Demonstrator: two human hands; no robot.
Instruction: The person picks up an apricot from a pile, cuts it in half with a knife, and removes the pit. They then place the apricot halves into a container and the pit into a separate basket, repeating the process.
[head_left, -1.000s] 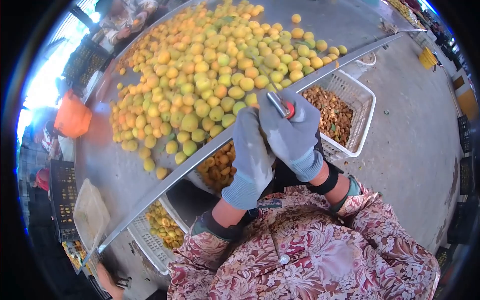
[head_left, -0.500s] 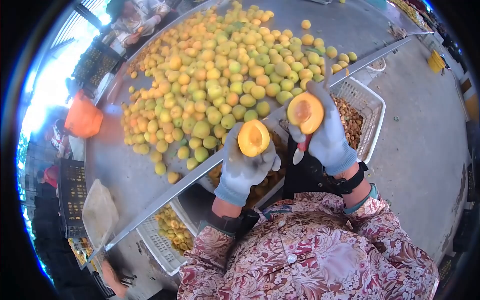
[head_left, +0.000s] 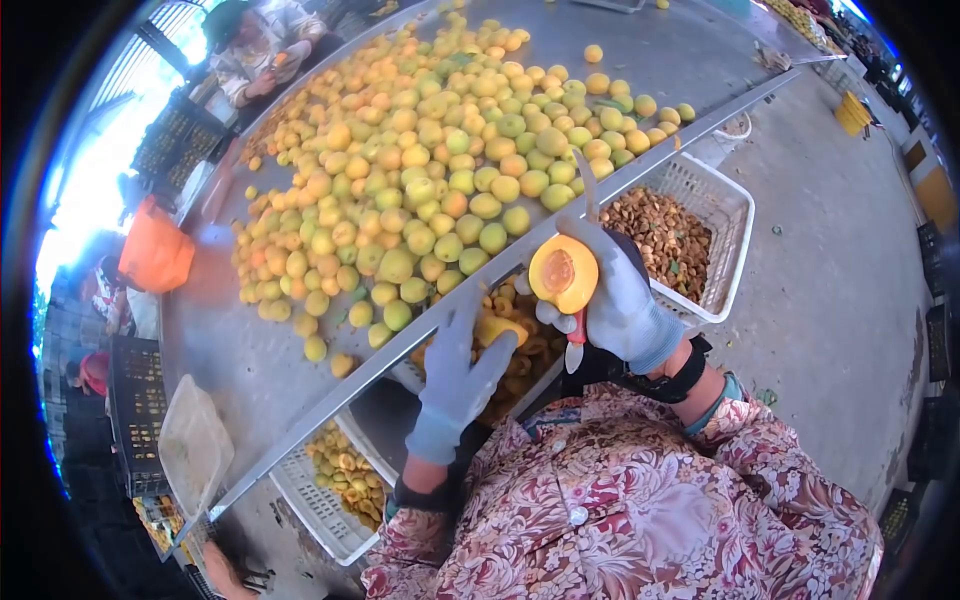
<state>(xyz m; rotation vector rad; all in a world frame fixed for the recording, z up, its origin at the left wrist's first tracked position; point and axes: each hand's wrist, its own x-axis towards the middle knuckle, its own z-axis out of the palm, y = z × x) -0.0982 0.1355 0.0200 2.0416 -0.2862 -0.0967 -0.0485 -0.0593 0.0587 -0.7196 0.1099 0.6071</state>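
Observation:
My left hand (head_left: 455, 375), in a grey-white glove, reaches down at the table's edge with a yellow apricot half (head_left: 503, 330) between its thumb and fingers. Below it, a container of apricot halves (head_left: 530, 365) partly shows. My gloved right hand (head_left: 630, 305) grips another apricot half (head_left: 563, 275), cut face up with the brown pit still in it. The same hand keeps a knife (head_left: 577, 330) with a red handle; a curved blade (head_left: 586, 185) juts out beyond the fingers.
A big heap of whole apricots (head_left: 400, 190) covers much of the metal table (head_left: 210, 345). A white crate (head_left: 738, 235) of brown pits stands at right, another crate (head_left: 290, 490) with halves at lower left. An orange bucket (head_left: 157, 245) and a person (head_left: 255, 55) are across the table.
My left hand has moved down and left with its apricot half, toward the container below the edge. My right hand, with the pitted half and knife, has shifted left and slightly down.

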